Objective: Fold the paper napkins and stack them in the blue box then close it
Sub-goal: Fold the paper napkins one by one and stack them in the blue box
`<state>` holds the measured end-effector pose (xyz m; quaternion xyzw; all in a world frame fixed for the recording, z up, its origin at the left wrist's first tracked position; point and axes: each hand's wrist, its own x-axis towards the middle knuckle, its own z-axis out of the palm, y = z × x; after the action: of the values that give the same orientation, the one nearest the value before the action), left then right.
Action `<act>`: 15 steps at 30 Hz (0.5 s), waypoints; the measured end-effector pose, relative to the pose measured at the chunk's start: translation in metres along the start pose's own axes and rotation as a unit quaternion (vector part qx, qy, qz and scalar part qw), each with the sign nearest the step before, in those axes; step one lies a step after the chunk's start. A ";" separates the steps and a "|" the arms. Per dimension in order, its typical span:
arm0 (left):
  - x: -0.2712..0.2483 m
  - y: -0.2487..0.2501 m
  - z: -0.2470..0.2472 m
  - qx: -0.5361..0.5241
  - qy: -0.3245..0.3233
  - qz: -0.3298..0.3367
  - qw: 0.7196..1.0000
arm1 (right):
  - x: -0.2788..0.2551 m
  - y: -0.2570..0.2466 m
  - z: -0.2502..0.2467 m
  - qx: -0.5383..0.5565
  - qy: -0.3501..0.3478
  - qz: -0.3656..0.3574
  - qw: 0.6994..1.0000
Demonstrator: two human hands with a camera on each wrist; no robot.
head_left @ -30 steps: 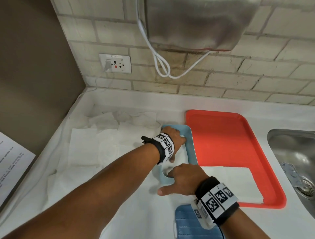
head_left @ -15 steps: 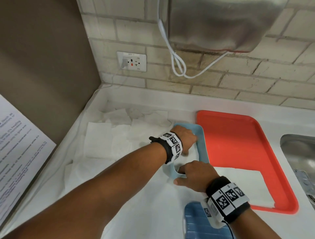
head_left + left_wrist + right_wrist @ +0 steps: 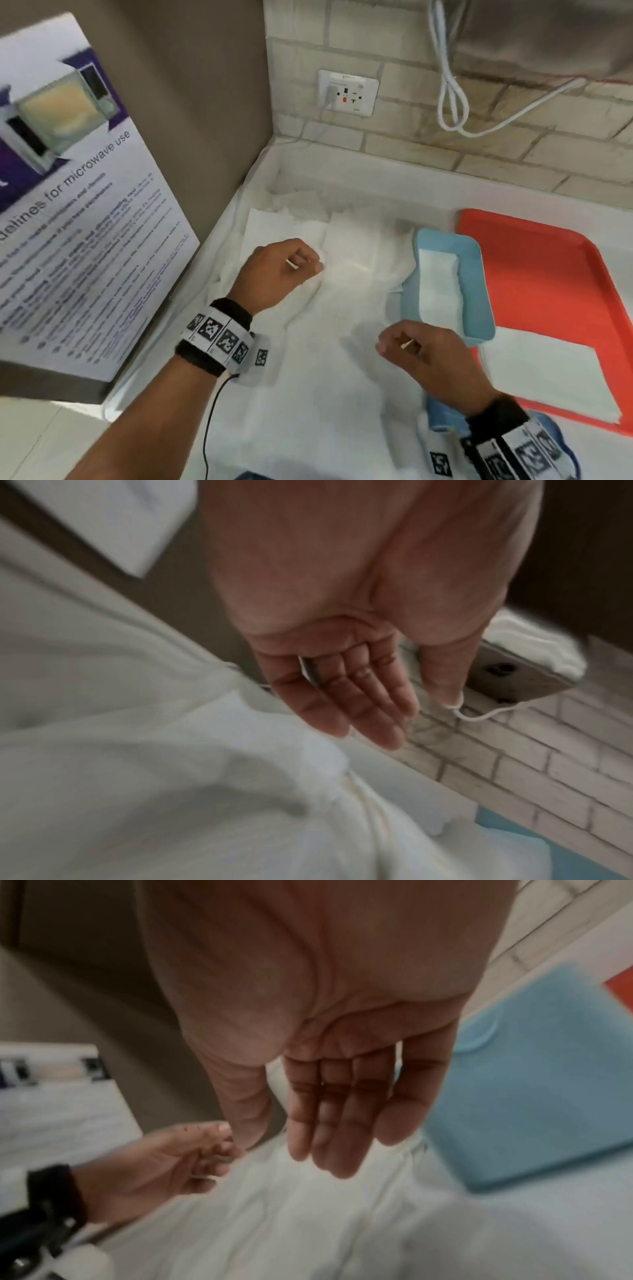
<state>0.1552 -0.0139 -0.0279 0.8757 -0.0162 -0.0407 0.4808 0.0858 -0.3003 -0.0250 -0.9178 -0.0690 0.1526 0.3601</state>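
The light blue box [image 3: 479, 274] stands open on the counter beside the orange tray, with a folded white napkin [image 3: 440, 284] lying inside it. Loose white napkins [image 3: 349, 246] are spread over the counter left of the box. My left hand [image 3: 291, 267] hovers over that pile, fingers relaxed and empty, as the left wrist view shows [image 3: 414, 718]. My right hand [image 3: 407, 346] hangs just in front of the box's near corner, also empty [image 3: 342, 1137]. The box [image 3: 534, 1083] shows to the right of its fingers. The darker blue lid [image 3: 438, 413] lies partly under my right wrist.
An orange tray [image 3: 548, 260] right of the box carries a flat white napkin [image 3: 548, 373]. A brown side wall with a microwave poster [image 3: 85, 205] closes off the left. The brick back wall holds a socket [image 3: 347, 92] and a looped white cable [image 3: 452, 85].
Both hands have come off the blue box. The left hand moved left over the napkin pile, the right drew back toward me. My head turned left, bringing the poster into view.
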 end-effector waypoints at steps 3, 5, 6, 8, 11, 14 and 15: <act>-0.027 -0.033 -0.014 -0.031 0.042 -0.047 0.998 | 0.025 0.001 0.040 -0.093 -0.054 0.097 0.989; -0.038 -0.046 -0.017 -0.029 0.040 -0.066 0.997 | 0.045 -0.004 0.054 -0.096 -0.033 0.166 0.981; -0.042 -0.051 -0.016 -0.022 0.030 -0.067 0.997 | 0.053 -0.006 0.059 -0.092 -0.011 0.191 0.977; -0.050 -0.060 -0.014 -0.019 0.005 -0.062 0.998 | 0.068 -0.011 0.066 -0.084 0.032 0.229 0.969; -0.054 -0.068 -0.011 -0.026 -0.014 -0.046 0.999 | 0.084 -0.016 0.072 -0.071 0.073 0.263 0.959; -0.052 -0.069 -0.007 -0.019 -0.034 -0.033 0.999 | 0.094 -0.020 0.074 -0.004 0.110 0.284 0.952; -0.051 -0.068 -0.007 -0.020 -0.042 -0.031 0.998 | 0.096 -0.018 0.075 0.031 0.124 0.287 0.949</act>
<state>0.1042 0.0319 -0.0788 0.8635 -0.0086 -0.0928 0.4957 0.1514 -0.2163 -0.0868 -0.8989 0.2472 0.1362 0.3351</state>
